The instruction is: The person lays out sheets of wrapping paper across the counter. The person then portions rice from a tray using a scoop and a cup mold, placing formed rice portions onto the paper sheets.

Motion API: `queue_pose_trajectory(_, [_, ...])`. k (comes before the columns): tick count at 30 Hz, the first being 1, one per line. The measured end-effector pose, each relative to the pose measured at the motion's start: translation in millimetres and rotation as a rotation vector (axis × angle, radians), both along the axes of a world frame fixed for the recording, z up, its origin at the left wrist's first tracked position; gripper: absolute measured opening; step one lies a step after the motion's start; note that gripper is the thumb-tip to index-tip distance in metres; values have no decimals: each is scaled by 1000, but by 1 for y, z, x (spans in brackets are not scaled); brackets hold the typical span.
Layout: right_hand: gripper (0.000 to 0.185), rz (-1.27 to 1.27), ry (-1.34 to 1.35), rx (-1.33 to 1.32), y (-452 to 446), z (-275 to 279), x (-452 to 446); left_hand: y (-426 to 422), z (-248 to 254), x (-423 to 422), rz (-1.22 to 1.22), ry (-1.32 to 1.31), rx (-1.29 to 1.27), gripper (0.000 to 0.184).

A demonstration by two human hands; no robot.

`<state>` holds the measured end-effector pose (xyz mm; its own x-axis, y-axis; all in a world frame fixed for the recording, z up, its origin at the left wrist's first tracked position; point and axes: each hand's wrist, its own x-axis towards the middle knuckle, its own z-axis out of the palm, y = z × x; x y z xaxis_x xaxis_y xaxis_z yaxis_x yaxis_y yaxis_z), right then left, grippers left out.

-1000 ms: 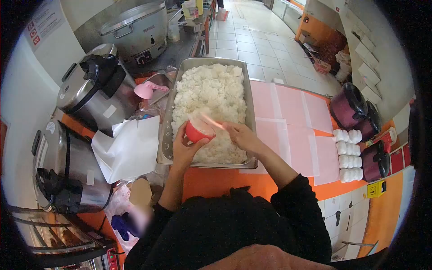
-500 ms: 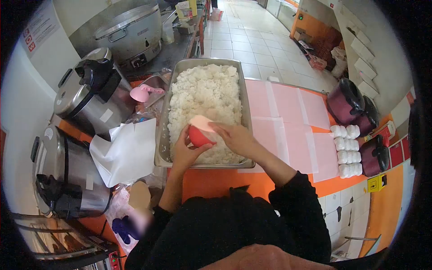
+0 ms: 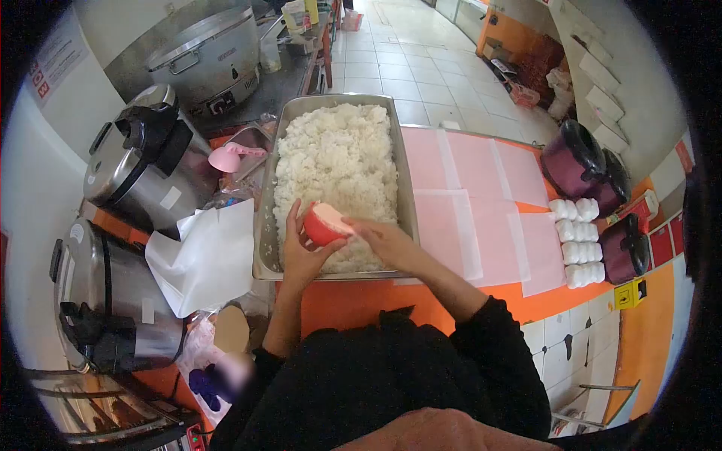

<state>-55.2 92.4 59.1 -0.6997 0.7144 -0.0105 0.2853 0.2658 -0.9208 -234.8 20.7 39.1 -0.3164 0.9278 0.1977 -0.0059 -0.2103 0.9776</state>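
Over the near end of a steel tray (image 3: 410,188) heaped with white rice (image 3: 335,154), my left hand (image 3: 299,252) grips a small red bowl (image 3: 320,232) from its left side and below. My right hand (image 3: 387,244) is closed around a pale pink rice paddle (image 3: 329,216), its flat blade lying against the mouth of the bowl. The paddle's handle is hidden in my fingers. What the bowl contains cannot be made out.
Pink paper sheets (image 3: 496,240) overlap right of the tray, beside white wrapped bundles (image 3: 577,252) and dark red pots (image 3: 573,159). Rice cookers (image 3: 150,161), white paper (image 3: 203,259) and a pink scoop (image 3: 226,158) are on the left. A large cooker (image 3: 210,68) stands behind.
The red bowl has tilted, showing more of its side, and the paddle blade has dropped lower against its mouth. Both hands stay over the tray; the whole view has shifted slightly.
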Motion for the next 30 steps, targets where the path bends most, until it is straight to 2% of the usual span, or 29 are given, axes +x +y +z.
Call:
queue_pose_trajectory(1, [47,9,31,-12,5,0,2,0,1,1,6,-33,20,102])
queue_pose_trajectory(4, [51,-145,282,-553,4,16,11,5,1,5,11,-190,172,94])
queue_pose_trajectory(7, [56,-190,551,-858,-18,18,1,4,13,29,21,-299,221,86])
queue_pose_trajectory(10, [63,-22,906,-1241,-34,-1,-7,7,19,52,-19,-85,224,87])
queue_pose_trajectory(11, [63,32,971,-1275,-33,-8,0,7,22,55,-33,-1,216,88])
queue_pose_trajectory(12, [62,96,1033,-1306,-29,-14,5,7,25,52,-87,98,137,100])
queue_pose_trajectory(13, [62,168,1094,-1332,-24,-18,10,6,29,50,-57,272,156,104])
queue_pose_trajectory(15, [60,207,1154,-1293,-9,-18,28,5,33,43,15,619,202,112])
queue_pose_trajectory(16, [59,230,1181,-1271,1,-12,39,7,26,34,7,550,263,117])
queue_pose_trajectory(18, [61,-310,1124,-1135,26,20,55,2,19,18,149,695,145,110])
queue_pose_trajectory(20, [61,-405,1103,-1004,67,20,82,-3,6,8,260,786,41,102])
queue_pose_trajectory(21, [59,-238,1120,-954,97,-2,101,-5,-5,4,299,804,-4,96])
queue_pose_trajectory(23, [56,-390,1011,-776,153,-17,116,0,-7,5,350,804,-38,88])
queue_pose_trajectory(26, [61,-733,573,-544,225,-56,119,4,1,12,390,761,-19,80])
queue_pose_trajectory(30, [75,-770,24,-16,273,-93,107,1,-2,8,431,728,-41,77])
